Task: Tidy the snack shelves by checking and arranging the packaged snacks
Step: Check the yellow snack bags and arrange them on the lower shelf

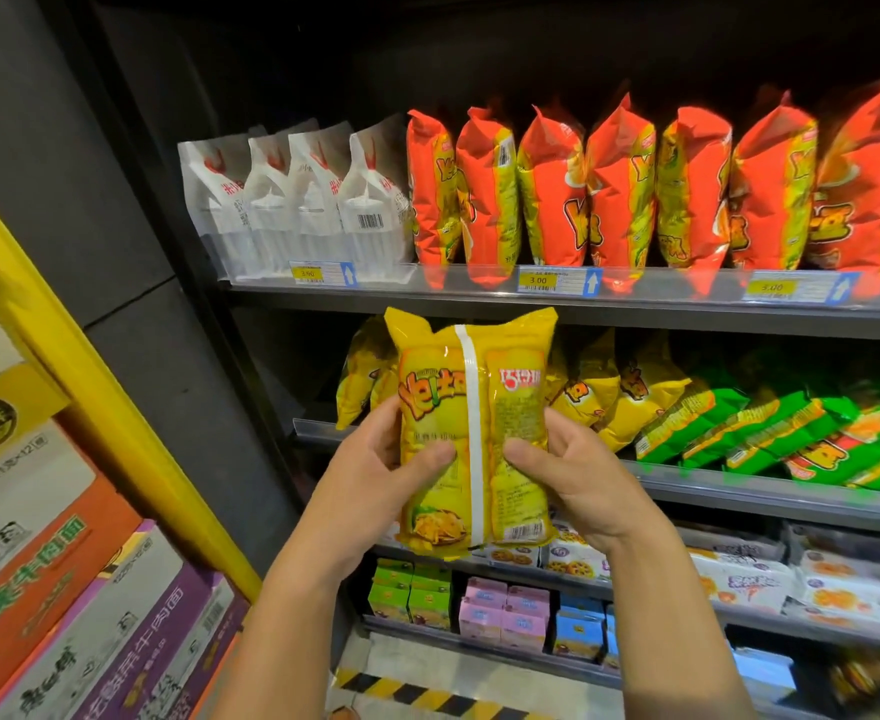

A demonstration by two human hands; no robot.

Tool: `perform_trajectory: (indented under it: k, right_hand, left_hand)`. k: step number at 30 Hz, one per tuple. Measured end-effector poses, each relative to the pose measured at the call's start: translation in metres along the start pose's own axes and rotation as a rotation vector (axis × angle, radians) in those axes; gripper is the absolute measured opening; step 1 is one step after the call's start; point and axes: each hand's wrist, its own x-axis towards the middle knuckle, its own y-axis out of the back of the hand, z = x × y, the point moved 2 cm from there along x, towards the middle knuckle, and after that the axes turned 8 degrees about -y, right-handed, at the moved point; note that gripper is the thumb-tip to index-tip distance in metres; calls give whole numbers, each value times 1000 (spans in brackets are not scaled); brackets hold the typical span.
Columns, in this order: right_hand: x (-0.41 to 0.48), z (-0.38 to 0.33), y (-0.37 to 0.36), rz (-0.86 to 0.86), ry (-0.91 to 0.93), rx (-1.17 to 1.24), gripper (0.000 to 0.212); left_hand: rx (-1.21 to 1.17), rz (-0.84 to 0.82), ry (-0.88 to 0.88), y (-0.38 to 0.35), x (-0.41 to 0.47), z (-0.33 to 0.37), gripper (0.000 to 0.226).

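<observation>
We see a person holding a yellow snack bag (474,387) upright in front of the shelves, its back side with the white seam turned to the camera. The left hand (375,459) grips the left edge and the right hand (578,470) grips the right edge; both thumbs press on the near face and the other fingers are curled behind the bag. The bag is in the air, before the left end of the middle shelf (739,491), where more yellow bags (630,392) stand and green bags (791,433) lie tilted further right. On the top shelf (635,304) there are white packets (292,200) at the left and a row of orange-red bags (620,189) beside them, with price tags (557,279) on the edge. Lower down we see small green cartons (409,595), pink cartons (505,613) and blue cartons (578,631). Cardboard boxes (64,563) are stacked at the left.
</observation>
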Motion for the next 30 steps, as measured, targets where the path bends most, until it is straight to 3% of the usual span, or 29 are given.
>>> perform_trajectory:
  k: [7,12,16,18,21,23,28,30]
  right_hand:
    - [-1,-8,-16,90,-128,-22,52]
    - [3,-6,-26,80,-186,180,57]
    - [-3,-11,-34,21,-204,343,32]
    - [-3,-10,-31,25,-180,352,35]
    - [3,-5,-24,91,-117,281,42]
    - [6,-3,-25,139,-63,192,42]
    - [16,-1,-41,226,50,-65,73]
    - [18,1,-46,159,35,-103,70]
  left_hand:
    - [-38,162,162,-6,4,-4,45]
    - [-102,238,172,-3,7,-9,79]
    - [-85,201,156,-3,9,-15,98]
    - [15,207,133,0,11,-16,93]
    - [298,343,23,5,12,-12,59]
    - [343,377,-72,1,12,-6,43]
    - [298,109,-29,-26,15,-2,33]
    - [267,84,5,-28,15,-1,33]
